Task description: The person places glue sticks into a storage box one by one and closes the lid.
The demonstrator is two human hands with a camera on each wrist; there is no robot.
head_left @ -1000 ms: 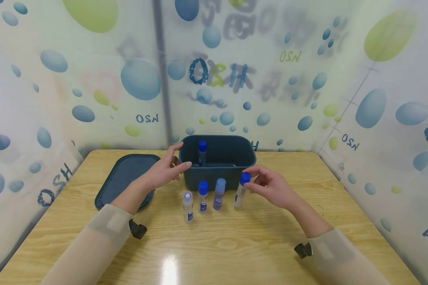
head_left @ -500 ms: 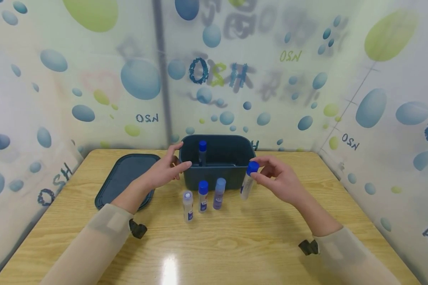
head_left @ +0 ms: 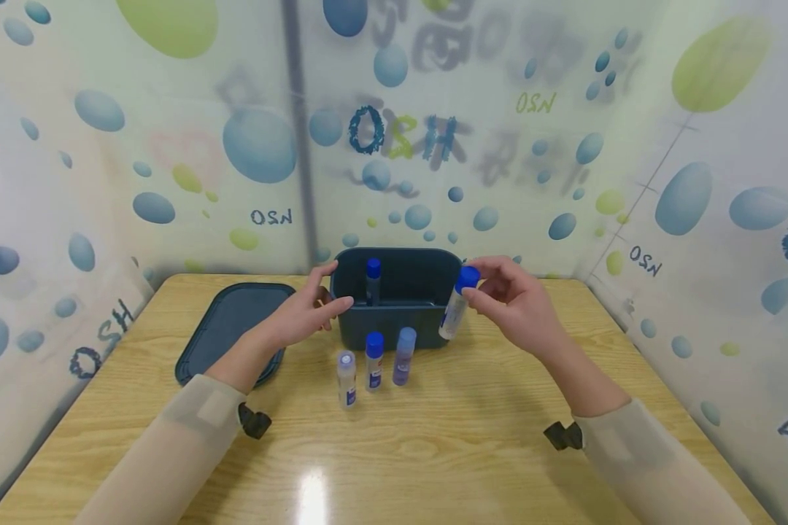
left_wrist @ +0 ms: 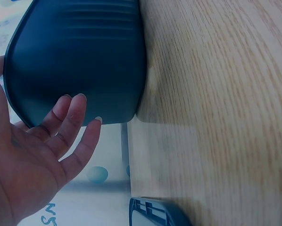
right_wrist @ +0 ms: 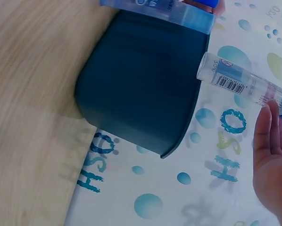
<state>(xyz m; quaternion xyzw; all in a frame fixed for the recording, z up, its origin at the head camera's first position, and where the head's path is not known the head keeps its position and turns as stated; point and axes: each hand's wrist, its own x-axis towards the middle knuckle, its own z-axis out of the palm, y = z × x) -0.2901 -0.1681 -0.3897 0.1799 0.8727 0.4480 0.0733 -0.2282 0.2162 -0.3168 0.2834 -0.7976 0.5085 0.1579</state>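
A dark blue bin [head_left: 394, 326] stands at the back of the table, with one blue-capped glue stick [head_left: 373, 284] upright inside. My left hand [head_left: 295, 315] holds the bin's left end, thumb at the front rim and index finger at the back rim; its other fingers [left_wrist: 71, 117] lie along the end wall. By its blue cap, my right hand [head_left: 522, 306] pinches a clear glue stick [head_left: 454, 318], tilted in front of the bin's right corner. The right wrist view shows the lower end of this glue stick [right_wrist: 230, 79] level with the bin's rim.
Before the bin stand three more tubes: a clear one [head_left: 346, 385], a blue-capped one [head_left: 373, 364] and a bluish one [head_left: 403, 359]. A dark lid [head_left: 233, 328] lies left, partly under the left forearm. Patterned curtains [head_left: 394, 182] enclose the wooden table [head_left: 433, 452].
My right hand has lifted the blue-capped glue stick from the table, first right, then up toward the bin's right rim. The left hand and the other tubes have stayed put.
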